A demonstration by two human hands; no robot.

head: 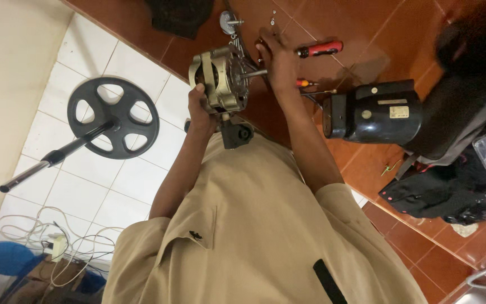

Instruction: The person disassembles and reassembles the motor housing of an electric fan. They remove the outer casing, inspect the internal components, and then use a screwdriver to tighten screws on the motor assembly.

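Reddish-brown floor tiles (378, 34) meet white ones. Left hand (199, 110) is closed around a bare electric motor (220, 79), held above the tiles; right hand (277, 59) rests at its shaft, fingers loosely curled. Red-handled screwdriver (319, 49) and black housing (375, 115) lie nearby

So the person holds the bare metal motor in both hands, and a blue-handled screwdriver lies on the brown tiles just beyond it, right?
Not quite: the screwdriver's handle is red with black, not blue. The head view shows it lying on the brown tiled floor beyond the bare metal motor, which the left hand grips while the right hand is at its shaft.
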